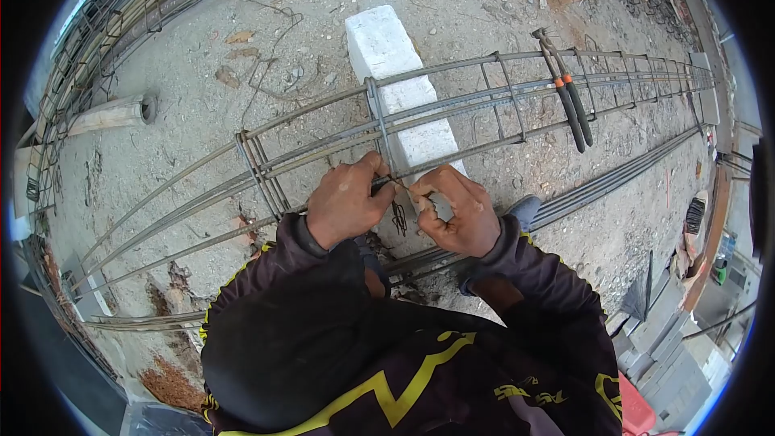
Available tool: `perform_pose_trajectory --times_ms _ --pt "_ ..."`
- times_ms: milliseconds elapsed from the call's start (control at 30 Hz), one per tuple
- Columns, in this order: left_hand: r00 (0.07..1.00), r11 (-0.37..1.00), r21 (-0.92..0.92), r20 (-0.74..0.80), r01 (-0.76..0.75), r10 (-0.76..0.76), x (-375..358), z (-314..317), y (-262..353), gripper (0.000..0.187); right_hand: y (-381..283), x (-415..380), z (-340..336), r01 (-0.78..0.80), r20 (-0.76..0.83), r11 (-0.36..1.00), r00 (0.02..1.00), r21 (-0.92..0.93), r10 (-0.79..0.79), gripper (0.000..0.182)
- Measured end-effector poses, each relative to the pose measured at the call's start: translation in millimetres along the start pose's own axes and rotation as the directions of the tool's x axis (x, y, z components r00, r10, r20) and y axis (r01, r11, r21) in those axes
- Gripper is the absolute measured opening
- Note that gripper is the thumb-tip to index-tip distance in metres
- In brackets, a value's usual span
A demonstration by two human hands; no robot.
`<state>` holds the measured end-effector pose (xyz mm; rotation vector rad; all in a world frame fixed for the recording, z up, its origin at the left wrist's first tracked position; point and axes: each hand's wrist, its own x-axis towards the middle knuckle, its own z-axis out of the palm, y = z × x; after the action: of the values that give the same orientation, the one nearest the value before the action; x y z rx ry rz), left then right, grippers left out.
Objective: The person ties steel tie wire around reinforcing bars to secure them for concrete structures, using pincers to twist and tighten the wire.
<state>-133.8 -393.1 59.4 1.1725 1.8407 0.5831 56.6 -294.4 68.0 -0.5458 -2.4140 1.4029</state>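
Observation:
A long rebar cage [452,113] stretches across the view, resting on a white block [404,97]. At its near bar, beside a stirrup [379,117], my left hand [347,198] is closed, with thumb and finger pinched on thin tie wire. Just to the right, my right hand [462,211] pinches the same tie wire [401,182] between thumb and forefinger, its other fingers curled. A small bunch of looped wires [399,220] hangs below my left fingers. The exact grip of the left fingertips is partly hidden.
Nippers with black and orange handles [571,105] hang over the cage on the right. Several stirrups [260,173] stand grouped at left. Loose long bars [613,178] lie near my feet. A pipe [105,117] and more cages [121,24] are at upper left.

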Motion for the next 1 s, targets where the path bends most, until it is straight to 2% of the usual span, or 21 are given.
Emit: perform_pose_trajectory --times_ms 67,167,233,300,333,367,400,433,467,500,567,600,667,700,767,800,833,867,900,933,1000 --pt "0.999 0.999 -0.010 0.029 0.045 -0.044 0 -3 6 0.025 -9 6 -5 -0.038 0.061 0.997 0.997 -0.061 0.041 0.041" --pt "1.000 0.999 -0.049 0.020 0.010 -0.009 -1 -4 5 0.023 -14 10 -8 -0.047 0.169 0.988 0.983 -0.147 0.072 0.049" --pt "0.979 0.975 -0.126 -0.111 -0.186 0.172 1 9 -13 0.019 -16 13 -8 -0.085 0.239 0.972 0.961 -0.217 0.137 0.054" --pt "0.980 0.964 -0.185 -0.099 -0.189 0.173 3 16 -22 0.015 -14 15 -10 -0.097 0.263 0.979 0.954 -0.180 0.143 0.048" --pt "0.991 0.975 -0.179 -0.053 -0.129 0.122 4 17 -27 0.014 -8 15 -7 -0.054 0.281 0.977 0.953 -0.204 0.112 0.041" --pt "0.991 0.958 -0.254 -0.019 -0.131 0.131 4 14 -21 0.013 -13 18 -13 -0.123 0.336 0.975 0.925 -0.184 0.180 0.035" --pt "0.994 0.901 -0.422 -0.007 -0.099 0.106 3 16 -13 0.012 -1 14 -8 -0.061 0.341 0.983 0.933 -0.171 0.118 0.041" --pt "0.994 0.890 -0.450 0.050 -0.068 0.101 4 13 -17 0.011 5 16 -5 -0.044 0.320 0.978 0.941 -0.203 0.109 0.029" --pt "0.991 0.936 -0.350 0.112 -0.036 0.080 6 8 -16 0.011 8 16 -4 -0.010 0.317 0.977 0.945 -0.215 0.080 0.020" --pt "0.984 0.920 -0.387 0.131 -0.064 0.123 7 8 -21 0.015 9 14 -4 -0.038 0.277 0.971 0.955 -0.238 0.105 0.018" --pt "0.976 0.876 -0.483 0.195 0.007 0.100 8 2 -21 0.021 10 17 1 -0.057 0.237 0.968 0.964 -0.245 0.117 0.015" --pt "0.972 0.845 -0.532 0.219 0.049 0.081 8 -1 -19 0.024 12 19 -1 -0.070 0.250 0.966 0.959 -0.249 0.134 0.015" --pt "0.958 0.849 -0.515 0.282 0.113 0.043 14 -4 -18 0.027 13 18 -4 -0.099 0.287 0.963 0.942 -0.252 0.172 0.014" --pt "0.955 0.850 -0.506 0.297 0.145 0.014 16 -4 -14 0.028 14 15 -7 -0.134 0.266 0.982 0.950 -0.136 0.167 0.021" --pt "0.950 0.854 -0.481 0.308 0.197 -0.046 15 -8 -6 0.030 23 7 -1 -0.128 0.115 0.991 0.986 0.046 0.122 0.022" --pt "0.948 0.855 -0.467 0.307 0.227 -0.084 17 -9 -4 0.033 16 5 0 -0.216 0.093 0.975 0.971 -0.058 0.221 0.024" --pt "0.945 0.855 -0.464 0.315 0.233 -0.086 20 -6 -14 0.030 13 4 -3 -0.196 0.100 0.979 0.975 -0.051 0.200 0.021" --pt "0.940 0.869 -0.434 0.328 0.240 -0.095 20 -9 -10 0.032 12 8 -5 -0.261 0.158 0.965 0.951 -0.040 0.264 0.021" --pt "0.932 0.846 -0.459 0.344 0.270 -0.111 21 -7 -14 0.031 11 11 -8 -0.278 0.199 0.958 0.937 -0.070 0.286 0.027" --pt "0.930 0.801 -0.532 0.359 0.276 -0.083 21 -7 -12 0.031 16 9 -7 -0.181 0.173 0.978 0.965 -0.105 0.197 0.027" --pt "0.933 0.811 -0.529 0.355 0.250 -0.056 23 -6 -17 0.032 7 5 -9 -0.139 0.139 0.977 0.977 -0.160 0.162 0.028"
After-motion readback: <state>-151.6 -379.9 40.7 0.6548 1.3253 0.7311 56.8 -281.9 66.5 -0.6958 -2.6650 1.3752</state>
